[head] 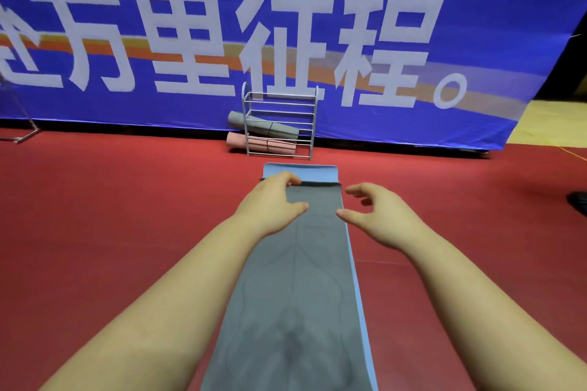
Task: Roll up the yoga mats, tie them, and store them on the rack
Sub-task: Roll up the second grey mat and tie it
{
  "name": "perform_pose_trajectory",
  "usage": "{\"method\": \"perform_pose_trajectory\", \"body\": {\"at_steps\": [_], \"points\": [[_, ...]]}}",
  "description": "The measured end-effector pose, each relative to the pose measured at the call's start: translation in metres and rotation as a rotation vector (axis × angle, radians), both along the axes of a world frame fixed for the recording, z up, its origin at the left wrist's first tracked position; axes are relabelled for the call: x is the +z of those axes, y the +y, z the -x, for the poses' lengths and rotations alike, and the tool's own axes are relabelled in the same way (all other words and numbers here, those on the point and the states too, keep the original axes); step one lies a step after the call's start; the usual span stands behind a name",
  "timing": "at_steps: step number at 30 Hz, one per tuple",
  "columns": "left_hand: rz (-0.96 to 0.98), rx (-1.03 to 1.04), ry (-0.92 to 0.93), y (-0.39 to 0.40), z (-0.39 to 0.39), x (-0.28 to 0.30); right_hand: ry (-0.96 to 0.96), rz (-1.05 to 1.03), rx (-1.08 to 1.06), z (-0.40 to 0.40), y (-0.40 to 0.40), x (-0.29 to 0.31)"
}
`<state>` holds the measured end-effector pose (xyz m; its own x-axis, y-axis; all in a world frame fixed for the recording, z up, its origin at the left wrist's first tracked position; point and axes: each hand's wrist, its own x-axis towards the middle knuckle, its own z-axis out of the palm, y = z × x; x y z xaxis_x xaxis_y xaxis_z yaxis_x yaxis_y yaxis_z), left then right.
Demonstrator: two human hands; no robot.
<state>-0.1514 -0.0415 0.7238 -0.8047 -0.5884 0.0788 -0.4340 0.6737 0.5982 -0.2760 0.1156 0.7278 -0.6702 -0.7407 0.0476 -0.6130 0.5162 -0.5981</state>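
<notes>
Mats first: we see a grey yoga mat [295, 289] lying on a blue mat [300, 171] on the red floor [111, 216]. Our left hand [270, 200] curls its fingers over the grey mat's far edge; our right hand [374, 209] hovers just beside it, loosely spread, holding nothing. Rolled grey mat [276, 127] and rolled pink mat [270, 143] sit in the metal rack [313, 124] beyond.

Both bare forearms are extending forward, roughly parallel. The left hand [271, 197] is lying palm down, its fingers curling over at the far end and its thumb pointing inward. The right hand [374, 211] is hovering, fingers loosely curled and spread, thumb pointing inward, holding nothing.
</notes>
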Motion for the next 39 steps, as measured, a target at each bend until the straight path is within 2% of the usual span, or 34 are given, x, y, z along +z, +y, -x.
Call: {"method": "perform_pose_trajectory", "body": {"at_steps": [5,12,19,23,28,34,39], "points": [[-0.037,-0.017,-0.043,0.005,0.017,-0.079,-0.021,-0.034,0.001,0.006,0.004,-0.082],[-0.087,-0.018,-0.142,0.001,-0.006,-0.212,-0.094,-0.079,-0.008,-0.017,0.001,-0.214],[-0.159,0.027,-0.188,-0.002,-0.073,-0.322,-0.197,-0.166,-0.031,-0.067,0.005,-0.334],[-0.224,0.062,-0.215,-0.003,-0.117,-0.364,-0.299,-0.179,-0.097,-0.096,0.008,-0.381],[-0.3,0.106,-0.282,0.003,-0.159,-0.423,-0.357,-0.21,-0.07,-0.129,0.007,-0.435],[-0.482,0.143,-0.353,0.055,-0.191,-0.514,-0.442,-0.328,-0.023,-0.169,0.036,-0.515],[-0.581,0.021,-0.524,0.122,-0.211,-0.592,-0.558,-0.445,-0.026,-0.2,0.079,-0.582]]}}
